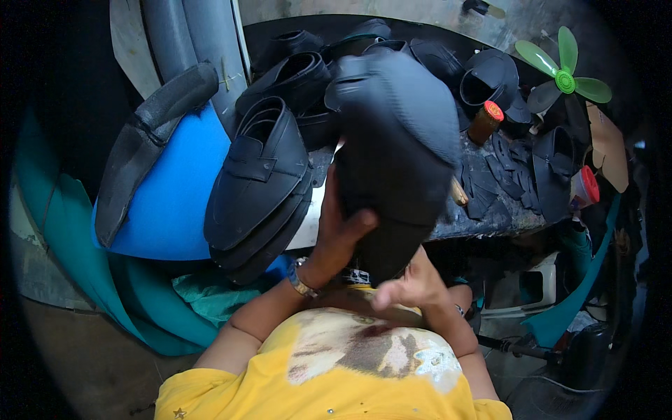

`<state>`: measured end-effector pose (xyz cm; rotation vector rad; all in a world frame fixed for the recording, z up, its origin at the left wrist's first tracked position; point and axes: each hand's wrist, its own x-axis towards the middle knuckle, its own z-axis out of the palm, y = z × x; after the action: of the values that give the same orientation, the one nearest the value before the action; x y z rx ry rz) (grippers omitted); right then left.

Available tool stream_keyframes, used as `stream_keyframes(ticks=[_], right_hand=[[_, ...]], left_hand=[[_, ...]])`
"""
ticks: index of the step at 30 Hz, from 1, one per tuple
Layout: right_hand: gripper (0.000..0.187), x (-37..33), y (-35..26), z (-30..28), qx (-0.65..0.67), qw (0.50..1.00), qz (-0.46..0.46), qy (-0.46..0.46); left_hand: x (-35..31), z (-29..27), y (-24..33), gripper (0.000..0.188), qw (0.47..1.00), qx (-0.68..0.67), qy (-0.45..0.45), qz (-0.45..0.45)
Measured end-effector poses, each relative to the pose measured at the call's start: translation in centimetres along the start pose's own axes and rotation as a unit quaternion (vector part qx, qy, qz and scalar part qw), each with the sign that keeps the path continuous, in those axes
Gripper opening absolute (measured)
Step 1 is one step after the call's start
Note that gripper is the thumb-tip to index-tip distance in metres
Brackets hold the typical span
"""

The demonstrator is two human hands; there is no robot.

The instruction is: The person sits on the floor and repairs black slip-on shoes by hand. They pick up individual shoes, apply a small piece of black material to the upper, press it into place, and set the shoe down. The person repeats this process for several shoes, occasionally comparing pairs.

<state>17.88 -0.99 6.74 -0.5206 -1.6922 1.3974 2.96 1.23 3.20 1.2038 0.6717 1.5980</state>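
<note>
Left hand: my left hand (343,227) grips the black shoe upper (395,150) from below, thumb pressed across its near edge, the other fingers hidden behind it.
Right hand: my right hand (406,287) hovers just under the shoe, close to my chest; it is blurred, fingers loosely curled, holding nothing that I can make out.
Black shoe upper: raised in front of me, above the near edge of the worktop (490,210), sole side toward me, blurred.
Stack of uppers: a pile of black shoe uppers (262,178) leans just left of my left hand, against a blue sheet (175,196).
Worktop: more black uppers and cut pieces lie at the back and right; a brown bottle with a red cap (484,120) stands among them.
Fan: a small green fan (565,78) sits at the far right.
</note>
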Motion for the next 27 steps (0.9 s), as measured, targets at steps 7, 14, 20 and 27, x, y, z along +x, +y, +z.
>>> stream_keyframes(ticks=[7, 14, 20, 27], right_hand=[[0.044, 0.4, 2.8, -3.8, 0.463, 0.879, -0.005, 0.112], [0.038, 0.4, 6.9, -6.0, 0.565, 0.812, 0.038, 0.144], [0.036, 0.5, 7.2, -6.3, 0.545, 0.815, 0.062, 0.185], [0.035, 0.9, 7.1, -6.1, 0.584, 0.791, 0.103, 0.152]], left_hand=[[1.4, 0.2, 1.6, 0.089, 0.998, 0.046, 0.039, -0.018], [1.4, -3.9, -0.9, 0.05, 0.856, -0.401, -0.005, -0.326], [1.6, -3.5, -2.7, 0.04, 0.84, -0.445, -0.018, -0.309], [1.4, -2.9, -5.4, 0.045, 0.741, -0.565, -0.039, -0.361]])
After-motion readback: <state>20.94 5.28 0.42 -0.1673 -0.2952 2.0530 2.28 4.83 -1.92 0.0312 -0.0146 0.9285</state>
